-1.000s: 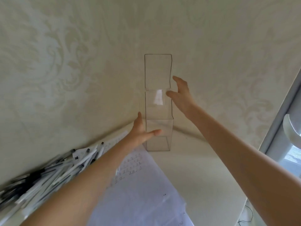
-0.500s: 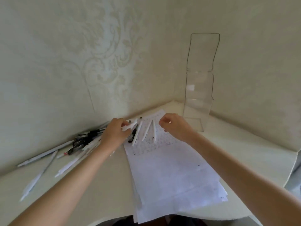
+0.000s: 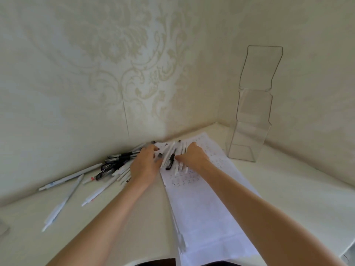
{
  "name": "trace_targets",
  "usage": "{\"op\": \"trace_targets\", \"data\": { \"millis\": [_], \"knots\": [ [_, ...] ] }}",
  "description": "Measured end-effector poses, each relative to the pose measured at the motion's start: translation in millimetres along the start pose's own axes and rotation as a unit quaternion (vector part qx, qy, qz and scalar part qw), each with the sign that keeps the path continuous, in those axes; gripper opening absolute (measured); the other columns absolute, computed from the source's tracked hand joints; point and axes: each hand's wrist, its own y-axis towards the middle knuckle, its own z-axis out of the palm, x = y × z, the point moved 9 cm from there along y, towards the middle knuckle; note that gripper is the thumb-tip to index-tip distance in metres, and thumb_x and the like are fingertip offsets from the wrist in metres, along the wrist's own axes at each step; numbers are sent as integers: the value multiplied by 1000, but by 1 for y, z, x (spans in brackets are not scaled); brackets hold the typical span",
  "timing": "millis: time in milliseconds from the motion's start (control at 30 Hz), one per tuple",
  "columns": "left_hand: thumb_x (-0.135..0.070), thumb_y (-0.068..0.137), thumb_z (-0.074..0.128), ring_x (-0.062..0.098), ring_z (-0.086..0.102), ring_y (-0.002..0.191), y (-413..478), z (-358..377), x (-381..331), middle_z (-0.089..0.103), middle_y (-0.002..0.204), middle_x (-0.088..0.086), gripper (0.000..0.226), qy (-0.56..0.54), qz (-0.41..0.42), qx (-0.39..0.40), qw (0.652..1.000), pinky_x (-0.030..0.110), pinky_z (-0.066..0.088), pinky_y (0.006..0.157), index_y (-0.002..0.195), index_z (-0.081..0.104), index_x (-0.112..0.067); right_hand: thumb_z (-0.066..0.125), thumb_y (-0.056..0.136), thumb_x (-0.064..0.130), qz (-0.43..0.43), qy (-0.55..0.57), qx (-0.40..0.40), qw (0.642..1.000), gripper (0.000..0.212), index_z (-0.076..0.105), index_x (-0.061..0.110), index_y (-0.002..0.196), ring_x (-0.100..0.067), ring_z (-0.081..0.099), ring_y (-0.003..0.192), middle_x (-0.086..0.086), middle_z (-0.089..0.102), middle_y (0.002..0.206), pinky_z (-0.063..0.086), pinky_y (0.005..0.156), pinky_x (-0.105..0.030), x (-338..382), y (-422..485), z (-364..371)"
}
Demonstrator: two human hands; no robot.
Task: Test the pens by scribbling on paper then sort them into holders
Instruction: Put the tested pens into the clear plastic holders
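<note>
Your left hand (image 3: 146,167) and right hand (image 3: 194,156) flanked the pens (image 3: 171,157) on the paper (image 3: 211,212), grip impossible to tell; one nudge could've rolled them into the loose pile (image 3: 115,163).

Back and right sides are boxed in by the walls (image 3: 76,73). The far corner is taken up by the clear holder (image 3: 249,131), standing upright. The left is cluttered with a pen pile (image 3: 115,164) and loose pens (image 3: 63,204). Bare table (image 3: 288,198) is left between paper (image 3: 211,217) and holder.
</note>
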Motion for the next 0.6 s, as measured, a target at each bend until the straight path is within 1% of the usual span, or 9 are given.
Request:
{"op": "trace_targets", "data": {
  "millis": [67,133,233,333,400,467,500,533,600],
  "knots": [
    [-24,87,60,16,53,87,0,-2,1,58,104,0,33,-9,-5,5,1000,30,39,65,118,49,-16,66,85,29,6,51,35,998,26,51,9,92,-14,54,63,-2,56,75,43,55,-24,-5,1,0],
    [-22,87,60,20,55,91,2,0,-1,59,106,3,31,7,-3,19,1000,32,40,68,115,52,-13,68,85,27,22,92,65,993,29,48,10,74,-13,49,51,-2,51,62,41,49,-23,-9,-1,-1],
    [-19,86,61,25,56,99,5,1,-3,62,107,8,23,2,-2,15,1000,33,41,75,107,60,-8,68,86,20,49,136,90,985,31,46,9,68,-12,42,43,-3,48,56,35,39,-18,-16,-5,-4],
    [-19,86,62,26,57,95,3,-3,-5,63,99,7,19,-25,-5,1,1000,31,39,71,100,64,-5,64,86,10,65,154,113,979,29,45,9,64,-9,31,32,-3,44,54,27,35,-14,-24,-9,-5],
    [-17,85,63,25,56,82,3,-3,-6,56,78,2,11,-26,1,6,1000,29,33,60,81,62,-7,64,85,8,66,150,117,980,29,46,9,63,-8,30,27,-3,46,54,26,34,-13,-27,-11,-7],
    [-14,83,64,19,44,57,5,-4,-5,41,57,-2,31,-41,-6,8,999,28,22,50,57,47,-12,67,84,10,60,121,110,985,30,45,9,62,-10,35,30,-3,46,54,28,34,-13,-24,-12,-9],
    [-12,82,64,17,37,53,7,-5,-5,39,54,-1,34,-60,-14,8,998,28,21,49,54,44,-13,66,83,9,55,102,106,988,30,44,9,63,-11,37,34,-3,45,54,28,35,-14,-20,-13,-9],
    [-11,81,64,18,36,54,8,-6,-4,42,55,2,30,-87,-26,8,996,28,24,51,56,47,-13,64,82,8,51,86,109,989,28,43,9,63,-13,37,38,-3,45,54,27,35,-13,-15,-14,-8],
    [-12,82,66,18,43,61,11,-7,-2,51,65,6,17,-163,-60,11,985,27,31,58,67,57,-11,57,82,4,57,65,130,988,26,41,11,63,-13,34,41,-3,41,55,25,35,-14,-10,-17,-4]
  ]
}}
